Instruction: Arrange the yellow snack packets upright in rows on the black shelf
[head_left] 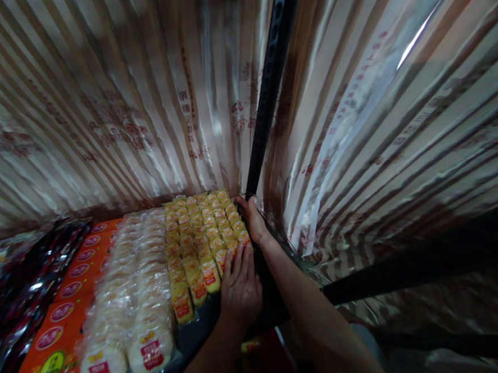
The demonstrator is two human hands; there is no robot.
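Observation:
Small yellow-wrapped snack packs (209, 229) stand in several tight rows on a dark shelf (199, 332). My left hand (241, 283) lies on the front packs at the right end, its fingers stretched out and pressed against the wrappers. Farther back, my right hand (253, 220) is at the right side of the rows, close to the black post. Its thumb and finger reach toward the rear packs, and part of the hand is turned from view. Neither hand lifts a pack.
Clear-wrapped round white cakes (149, 349) fill rows to the left, beside orange packets (68, 290) and dark shiny packages (30, 287). A black perforated post (268, 88) rises at the back corner. Printed plastic sheeting (153, 102) hangs behind, and a dark bar (407, 255) crosses the right.

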